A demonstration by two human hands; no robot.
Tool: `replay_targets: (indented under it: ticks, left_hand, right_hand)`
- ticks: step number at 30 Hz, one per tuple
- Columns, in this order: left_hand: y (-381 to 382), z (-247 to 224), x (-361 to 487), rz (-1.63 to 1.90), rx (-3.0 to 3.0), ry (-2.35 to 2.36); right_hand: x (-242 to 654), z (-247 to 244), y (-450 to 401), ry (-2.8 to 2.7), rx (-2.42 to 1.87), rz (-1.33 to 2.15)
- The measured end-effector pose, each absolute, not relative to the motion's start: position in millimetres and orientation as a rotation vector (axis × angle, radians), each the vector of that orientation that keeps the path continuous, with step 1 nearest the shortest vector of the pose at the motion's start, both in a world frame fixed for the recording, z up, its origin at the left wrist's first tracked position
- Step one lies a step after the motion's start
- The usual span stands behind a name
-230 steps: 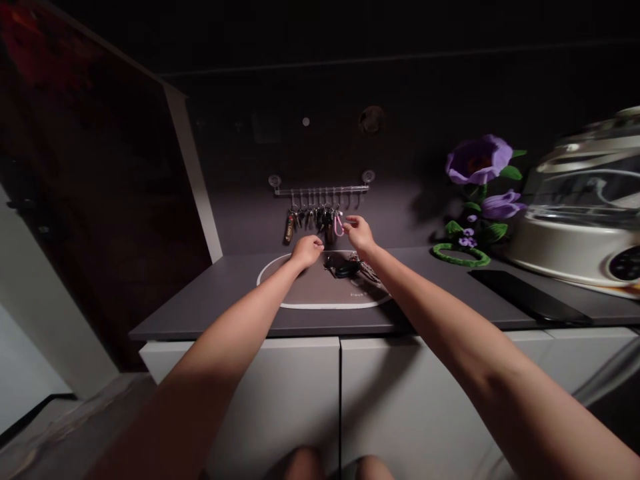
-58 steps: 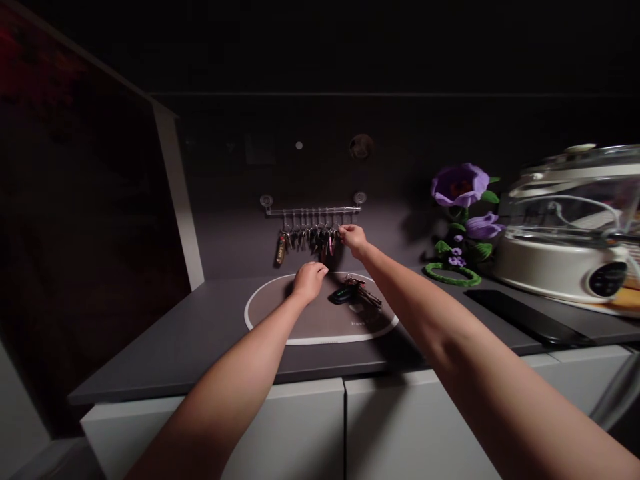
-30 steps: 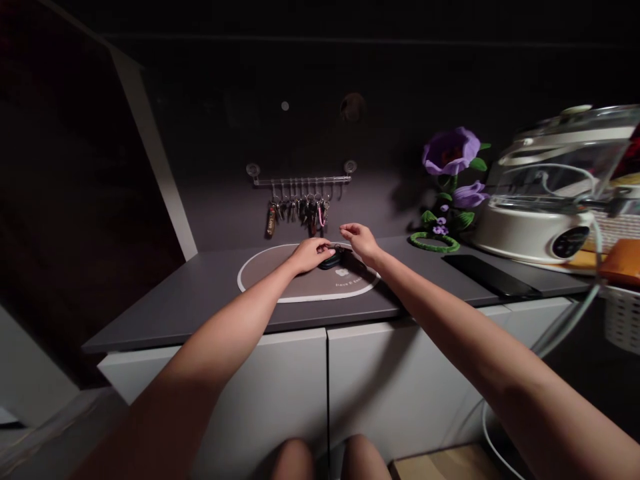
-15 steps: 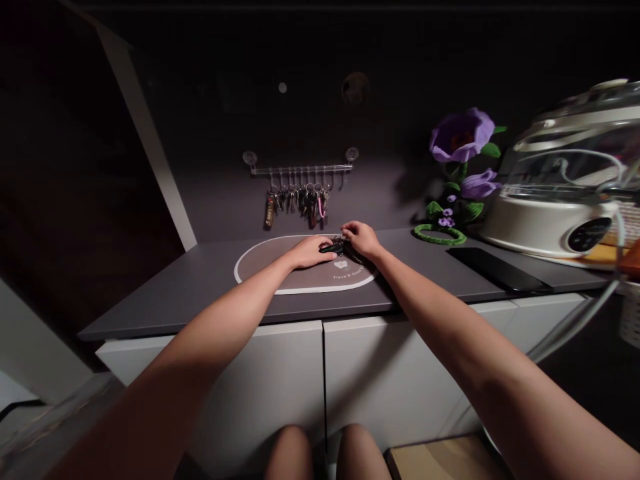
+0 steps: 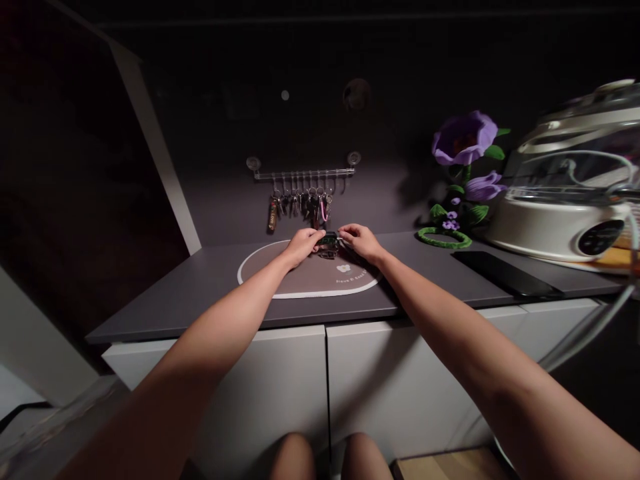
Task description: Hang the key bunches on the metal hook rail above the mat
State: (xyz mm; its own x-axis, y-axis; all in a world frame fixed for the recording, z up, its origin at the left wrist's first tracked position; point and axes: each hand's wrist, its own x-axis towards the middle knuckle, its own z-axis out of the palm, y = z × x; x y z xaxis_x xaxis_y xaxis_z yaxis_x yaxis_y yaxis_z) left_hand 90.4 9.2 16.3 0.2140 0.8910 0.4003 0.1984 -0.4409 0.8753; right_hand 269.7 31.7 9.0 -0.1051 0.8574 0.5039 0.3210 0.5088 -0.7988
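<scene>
Over the oval grey-brown mat (image 5: 280, 273) with its white border, my two hands meet at a dark bunch of keys (image 5: 329, 244) that has a black-and-green fob-like piece. My left hand (image 5: 303, 245) grips its left side between thumb and fingers. At the other side, my right hand (image 5: 361, 240) has its fingertips pinched together where the bunch ends, apparently on its ring, though that detail is too small to be sure. A clear hook rail (image 5: 305, 175) is fixed to the wall just behind, with several sets of hanging keys (image 5: 295, 203).
On the right of the dark counter (image 5: 165, 287) stand a purple flower decoration (image 5: 465, 140) with a green ring base and a white appliance (image 5: 550, 220) with a clear cover. A black phone (image 5: 505, 273) lies before them. White cabinet doors (image 5: 280, 373) are below the counter edge.
My left hand has lifted the key bunch off the mat and tilted it up, its grip now at the left side. My right fingertips have come in against the bunch. The view shifted slightly.
</scene>
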Motion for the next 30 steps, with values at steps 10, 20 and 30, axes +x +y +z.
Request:
replay_targets:
  ticks: [10, 20, 30]
  left_hand:
    - [14.6, 25.8, 87.3, 1.459, 1.302, 0.849]
    - [9.9, 31.6, 84.7, 1.447, 1.067, 0.679]
    - [15.6, 30.7, 81.2, 1.397, 1.031, 0.622]
  right_hand:
    - [257.9, 17.9, 11.7, -1.653, -0.853, 0.823]
    - [251.8, 21.7, 2.4, -1.608, -0.778, 1.112]
    - [255.9, 24.9, 6.7, -1.521, -0.733, 1.073]
